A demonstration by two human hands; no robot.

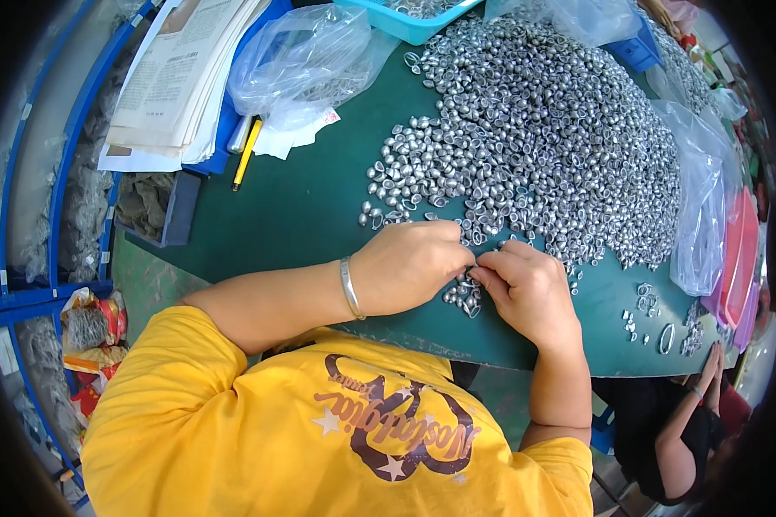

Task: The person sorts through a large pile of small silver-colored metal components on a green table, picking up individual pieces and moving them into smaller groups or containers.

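Observation:
My left hand (pixel 418 263), with a silver bangle at the wrist, is closed with its fingertips pinched together at the near edge of a big heap of small silvery metal pieces (pixel 543 138). Right beside it, my right hand (pixel 526 284) is closed too, thumb against the bent index finger. The two hands' fingertips almost meet. Whatever they pinch is hidden or too small to name. Under and between the hands lies a small cluster of the same rounded, shiny pieces (pixel 464 297) on the green tabletop (pixel 284 215).
Papers (pixel 181 77) are stacked on the left, near a yellow pen-like cutter (pixel 247 155) and a clear plastic bag (pixel 310 65). A turquoise tray (pixel 418 26) stands at the back. Metal rings (pixel 647 302) and a red tray (pixel 737 258) lie right, where another person (pixel 664 431) sits.

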